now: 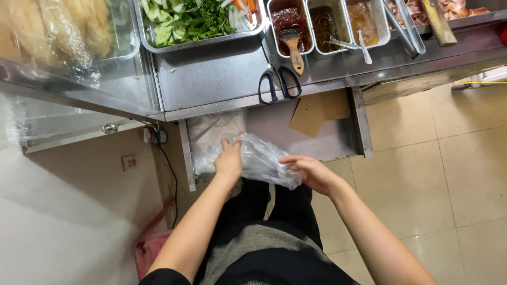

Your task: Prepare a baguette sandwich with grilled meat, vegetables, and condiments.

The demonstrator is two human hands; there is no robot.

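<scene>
A pulled-out steel drawer (359, 126) below the counter holds clear plastic bags (208, 134) and brown paper pieces (317, 111). My left hand (228, 158) reaches into the drawer and rests on a crumpled clear plastic bag (264, 158). My right hand (311, 171) grips the same bag at its lower right edge, just outside the drawer's front.
The steel counter (211, 79) carries black-handled scissors (279, 82), a tray of greens and sliced cucumber (185, 21), sauce tubs with a brush (292, 45) and spoons, and tongs (406, 24). A glass case with bread (58, 31) stands at left. A red bag (150, 248) lies on the tiled floor.
</scene>
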